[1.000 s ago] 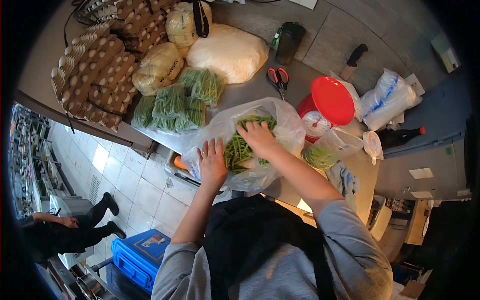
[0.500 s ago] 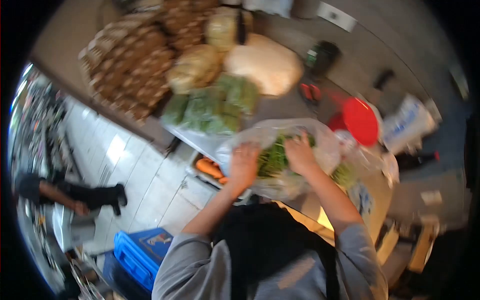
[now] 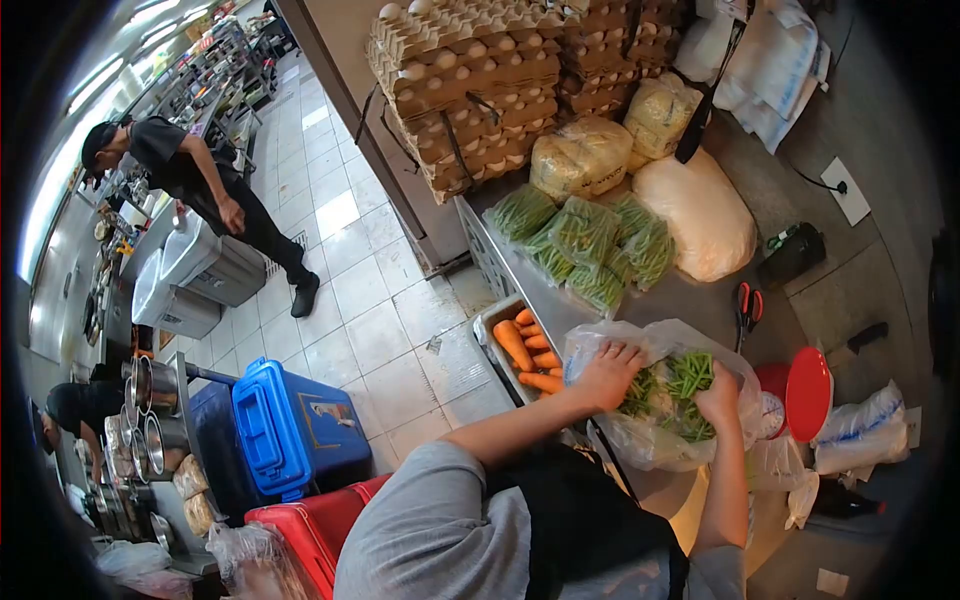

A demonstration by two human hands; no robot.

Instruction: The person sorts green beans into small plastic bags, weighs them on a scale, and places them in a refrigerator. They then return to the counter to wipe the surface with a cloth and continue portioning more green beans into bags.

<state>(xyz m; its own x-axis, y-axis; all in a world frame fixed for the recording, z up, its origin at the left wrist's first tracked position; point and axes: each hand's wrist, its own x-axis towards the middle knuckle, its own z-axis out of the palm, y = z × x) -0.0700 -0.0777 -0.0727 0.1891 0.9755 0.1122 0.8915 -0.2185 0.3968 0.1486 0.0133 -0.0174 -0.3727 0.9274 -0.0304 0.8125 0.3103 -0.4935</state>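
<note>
A clear plastic bag [image 3: 640,448] stands open on the metal table, with cut green vegetables [image 3: 690,378] inside. My left hand [image 3: 612,376] lies over the bag's left side, fingers spread. At the right side of the bag, my right hand [image 3: 718,398] is closed around some of the green stalks. Bags of green beans [image 3: 585,232] lie beyond the bag, next to a large pale sack [image 3: 695,215]. Orange carrots [image 3: 513,345] fill a crate left of my left hand.
Egg trays [image 3: 480,80] are stacked at the back. Scissors [image 3: 747,308], a red lid [image 3: 807,394] and a knife [image 3: 866,337] are to the right. Blue [image 3: 300,425] and red boxes [image 3: 320,520] stand at left. One co-worker [image 3: 215,185] stands on the floor; another person is at lower left.
The view has swung to the left and sharpened, so things sit further right. My right hand has closed on green stalks. The co-worker at left shows more fully.
</note>
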